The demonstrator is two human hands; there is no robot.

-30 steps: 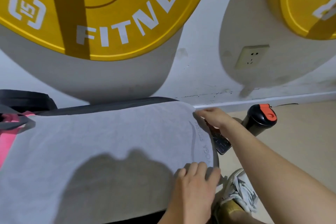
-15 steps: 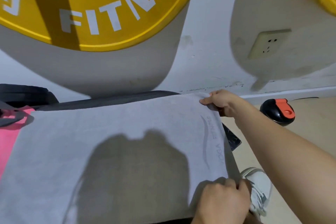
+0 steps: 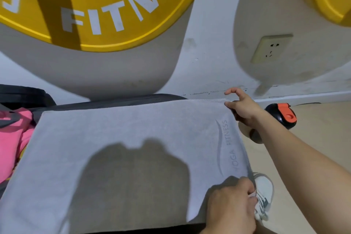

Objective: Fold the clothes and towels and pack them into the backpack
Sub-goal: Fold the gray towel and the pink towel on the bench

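Half a second ago the right hand [image 3: 245, 111] lay closed over the far right corner of the towel [image 3: 123, 138]. It now sits a little further right in the frame, with its index finger lifted. A second ago the left hand [image 3: 230, 205] lay flat on the near right corner, and it now curls round that edge.

The grey towel is spread flat over the dark counter [image 3: 114, 100] and fills the middle and lower left of the frame. "YOGA FITNESS" is printed along its right end, and the person's shadow falls across its centre. The right hand pinches the far corner with the thumb on top. The index finger is hooked up clear of the cloth, and the other fingers are hidden under the towel. The left hand's fingers [image 3: 247, 186] are bent, knuckles up, gripping the near right corner where the towel hangs over the counter's end.

At the left edge of the frame a pink garment [image 3: 11, 144] lies just beside the towel's left end, with a grey strap across it. A black bag [image 3: 22, 95] sits above it.

Right of the right wrist a black bottle [image 3: 283, 116] with an orange lid lies on the floor by the wall. A white shoe [image 3: 265, 190] shows at lower right, just beside the left hand. On the wall are a socket [image 3: 271, 48] and a yellow disc [image 3: 95, 2] lettered "FITN".
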